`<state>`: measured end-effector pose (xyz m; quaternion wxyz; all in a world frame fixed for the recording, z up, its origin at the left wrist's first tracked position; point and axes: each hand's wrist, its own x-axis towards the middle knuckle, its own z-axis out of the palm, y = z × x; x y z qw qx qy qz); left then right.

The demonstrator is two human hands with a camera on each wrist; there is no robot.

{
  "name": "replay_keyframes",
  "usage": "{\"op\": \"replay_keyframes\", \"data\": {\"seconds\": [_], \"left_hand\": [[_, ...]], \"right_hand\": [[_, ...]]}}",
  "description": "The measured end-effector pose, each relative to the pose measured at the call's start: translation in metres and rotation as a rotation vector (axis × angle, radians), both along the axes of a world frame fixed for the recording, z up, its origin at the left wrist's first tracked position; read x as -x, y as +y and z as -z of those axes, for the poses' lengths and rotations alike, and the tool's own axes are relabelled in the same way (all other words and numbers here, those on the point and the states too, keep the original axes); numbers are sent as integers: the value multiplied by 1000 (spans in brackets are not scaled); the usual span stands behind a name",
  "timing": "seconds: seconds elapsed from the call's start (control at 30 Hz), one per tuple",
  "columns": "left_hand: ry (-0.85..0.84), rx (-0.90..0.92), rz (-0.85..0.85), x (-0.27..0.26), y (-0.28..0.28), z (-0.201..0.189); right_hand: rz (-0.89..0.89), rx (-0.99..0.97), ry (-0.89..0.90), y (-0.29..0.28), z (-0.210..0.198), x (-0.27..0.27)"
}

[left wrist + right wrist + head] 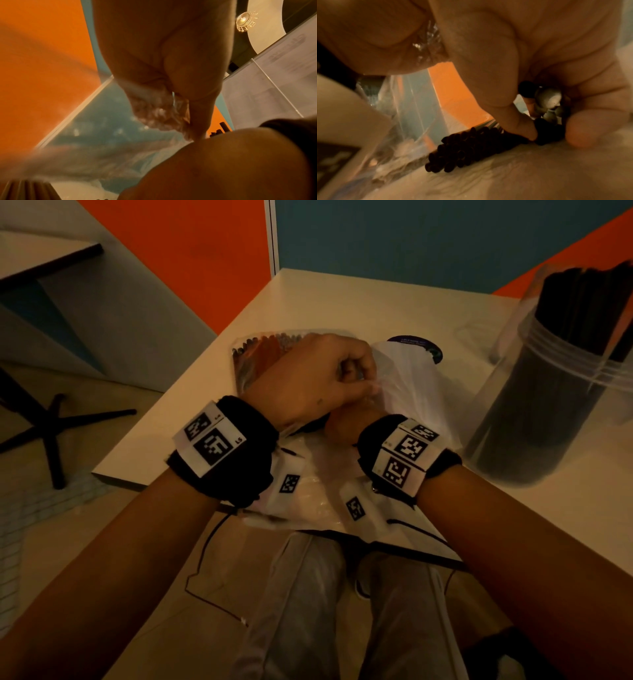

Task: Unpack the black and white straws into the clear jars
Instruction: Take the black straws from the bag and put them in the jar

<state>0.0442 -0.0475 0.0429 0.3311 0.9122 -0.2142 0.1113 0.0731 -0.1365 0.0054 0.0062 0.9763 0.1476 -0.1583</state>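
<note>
Office-type workspace — orange and teal partition panels [219, 251], cream laminate desk [342, 302], black star-shaped chair base [54, 426].

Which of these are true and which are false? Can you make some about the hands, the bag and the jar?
1. The clear jar has black straws in it. True.
2. The left hand pinches the plastic bag. True.
3. The jar stands on the floor. False: it stands on the table.
4. The right hand is lifted high above the jar. False: it is low at the bag, mostly hidden under the left hand.
5. Dark straw ends show beside the right hand. True.
</note>
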Motion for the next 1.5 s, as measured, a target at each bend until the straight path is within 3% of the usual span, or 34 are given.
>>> {"op": "replay_keyframes", "data": {"seconds": [0.37, 0.67, 0.97, 1.3, 1.5], "left_hand": [[2, 28, 42, -2, -2, 8], [-15, -12, 94, -5, -7, 11], [-45, -14, 118, -4, -9, 15], [-35, -85, 138, -5, -2, 17], [118, -185, 205, 1, -4, 20]], "right_hand": [[20, -104, 138, -17, -15, 25], [-59, 11, 61, -13, -4, 19], [0, -91, 12, -14, -4, 20], [-52, -101, 66, -32, -38, 57], [-70, -28, 48, -59, -70, 80]]}}
